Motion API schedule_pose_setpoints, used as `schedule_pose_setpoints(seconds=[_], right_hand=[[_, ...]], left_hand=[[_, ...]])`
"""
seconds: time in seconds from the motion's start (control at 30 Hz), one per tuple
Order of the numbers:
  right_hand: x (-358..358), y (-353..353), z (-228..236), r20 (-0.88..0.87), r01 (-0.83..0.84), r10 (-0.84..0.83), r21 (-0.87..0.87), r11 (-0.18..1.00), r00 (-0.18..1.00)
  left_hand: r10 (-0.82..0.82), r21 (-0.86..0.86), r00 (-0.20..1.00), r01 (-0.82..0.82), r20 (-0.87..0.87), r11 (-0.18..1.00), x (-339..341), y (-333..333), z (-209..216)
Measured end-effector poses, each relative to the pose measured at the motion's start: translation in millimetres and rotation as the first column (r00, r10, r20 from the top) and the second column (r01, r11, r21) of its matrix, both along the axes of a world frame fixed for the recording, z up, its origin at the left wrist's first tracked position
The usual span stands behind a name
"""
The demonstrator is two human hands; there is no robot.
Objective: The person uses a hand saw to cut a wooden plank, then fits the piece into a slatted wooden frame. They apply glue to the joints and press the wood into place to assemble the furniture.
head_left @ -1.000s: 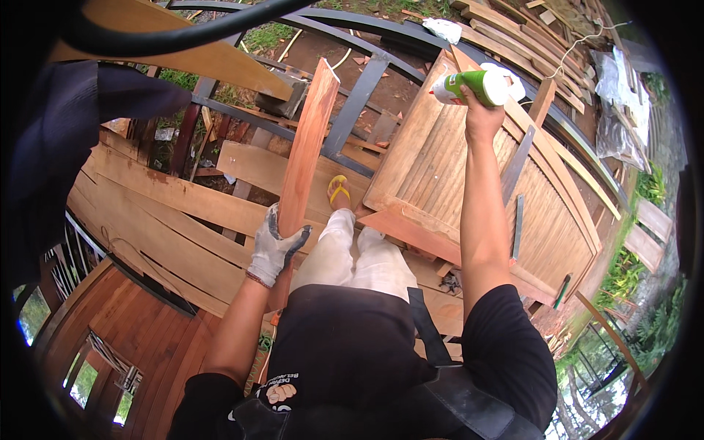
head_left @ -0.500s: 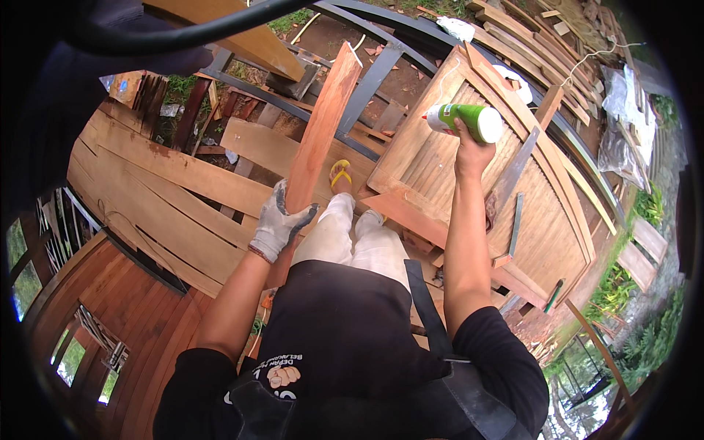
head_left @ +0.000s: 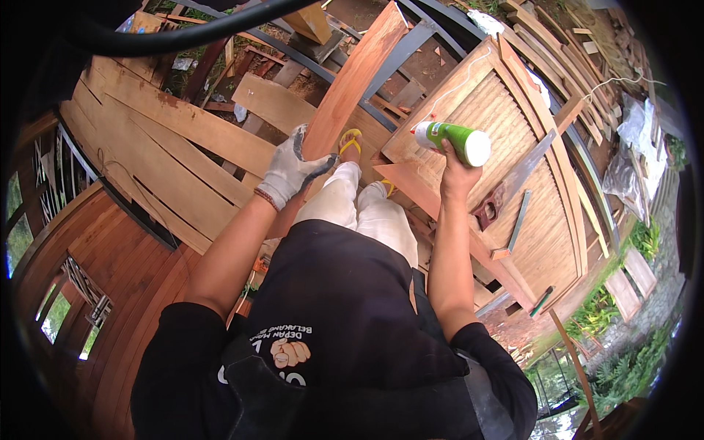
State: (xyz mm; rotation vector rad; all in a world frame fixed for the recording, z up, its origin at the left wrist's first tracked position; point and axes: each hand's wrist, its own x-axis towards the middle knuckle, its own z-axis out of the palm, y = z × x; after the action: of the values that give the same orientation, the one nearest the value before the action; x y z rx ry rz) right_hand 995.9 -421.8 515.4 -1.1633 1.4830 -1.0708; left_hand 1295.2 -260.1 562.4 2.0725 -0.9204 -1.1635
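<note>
My left hand (head_left: 292,170), in a grey-white work glove, grips a long reddish-brown wooden plank (head_left: 353,78) that slants away from me beside my legs. My bare right hand (head_left: 460,174) is wrapped round a green and white glue bottle (head_left: 453,139) with a red tip, held tilted with the tip toward the left. Under the bottle lies a wooden door panel (head_left: 506,95) with slats and a curved edge. A handsaw (head_left: 513,182) rests on the panel, right of my right hand. Close by lies a try square (head_left: 515,227).
Wide planks (head_left: 169,147) lie at the left, above a dark red wooden deck (head_left: 125,293). Dark metal beams (head_left: 400,62) cross beyond my feet. Stacked timber (head_left: 557,55) and clear plastic sheeting (head_left: 631,158) are at the far right. A black cable (head_left: 198,33) hangs across the top.
The view has shifted, so the plank's far end appears higher and farther right. My right hand and the bottle sit slightly lower and farther left. Both grips stay the same.
</note>
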Motion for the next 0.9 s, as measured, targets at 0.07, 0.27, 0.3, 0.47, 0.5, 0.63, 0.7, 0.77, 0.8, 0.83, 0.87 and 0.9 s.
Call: schedule_pose_setpoints(seconds=[0.07, 0.27, 0.3, 0.47, 0.5, 0.63, 0.7, 0.77, 0.8, 0.83, 0.87, 0.9], right_hand=[[0.3, 16.6, -0.3, 0.019, -0.022, 0.021, 0.061, 0.998, 1.0], [-13.3, 48.1, -2.3, -0.011, 0.022, -0.021, 0.098, 0.995, 1.0], [-17.9, 49.2, -3.4, -0.002, 0.022, -0.022, 0.089, 0.996, 1.0], [-15.7, 63.9, -4.5, -0.028, 0.004, -0.001, 0.092, 0.996, 1.0], [-13.7, 69.9, -8.3, -0.049, -0.007, 0.012, 0.099, 0.995, 0.999], [-8.2, 89.9, -4.7, -0.092, -0.024, 0.03, 0.063, 0.998, 0.995], [-15.4, 93.1, 4.5, -0.113, -0.021, 0.033, 0.109, 0.994, 0.993], [-23.0, 93.1, 10.2, -0.163, 0.018, 0.001, 0.114, 0.993, 0.987], [-32.0, 93.5, 3.4, -0.088, 0.097, -0.087, 0.109, 0.989, 0.992], [-42.7, 93.4, -3.4, -0.012, 0.176, -0.176, 0.109, 0.978, 0.984], [-49.8, 87.8, -0.7, 0.21, 0.29, -0.335, 0.22, 0.931, 0.918], [-52.0, 78.9, 17.3, 0.315, 0.396, -0.482, 0.3, 0.868, 0.817]], left_hand=[[0.009, 0.009, 1.0, -0.009, -0.03, 1.0, -0.8, -3.7, 3.0], [-0.001, 0.021, 1.0, 0.002, -0.022, 1.0, -0.2, -9.5, -1.0], [-0.009, 0.03, 1.0, 0.009, -0.026, 0.999, -0.8, -12.0, 1.6], [-0.066, 0.05, 0.998, 0.065, 0.016, 0.997, -5.1, -19.9, -1.1], [-0.083, 0.054, 0.996, 0.082, 0.02, 0.995, -5.5, -21.2, -2.6], [-0.091, 0.037, 0.994, 0.089, 0.054, 0.995, -7.7, -29.1, -8.6], [-0.077, -0.004, 0.997, 0.077, 0.012, 0.997, -8.8, -34.3, -11.2], [-0.086, 0.0, 0.996, 0.086, 0.015, 0.996, -9.4, -42.5, -13.9], [-0.093, -0.001, 0.996, 0.093, 0.017, 0.996, -10.9, -47.7, -14.9], [-0.096, -0.006, 0.995, 0.096, 0.028, 0.995, -15.2, -49.7, -17.6], [-0.098, -0.021, 0.994, 0.099, 0.044, 0.995, -18.5, -53.6, -21.5], [-0.102, -0.034, 0.993, 0.105, 0.06, 0.994, -21.8, -61.2, -18.4]])
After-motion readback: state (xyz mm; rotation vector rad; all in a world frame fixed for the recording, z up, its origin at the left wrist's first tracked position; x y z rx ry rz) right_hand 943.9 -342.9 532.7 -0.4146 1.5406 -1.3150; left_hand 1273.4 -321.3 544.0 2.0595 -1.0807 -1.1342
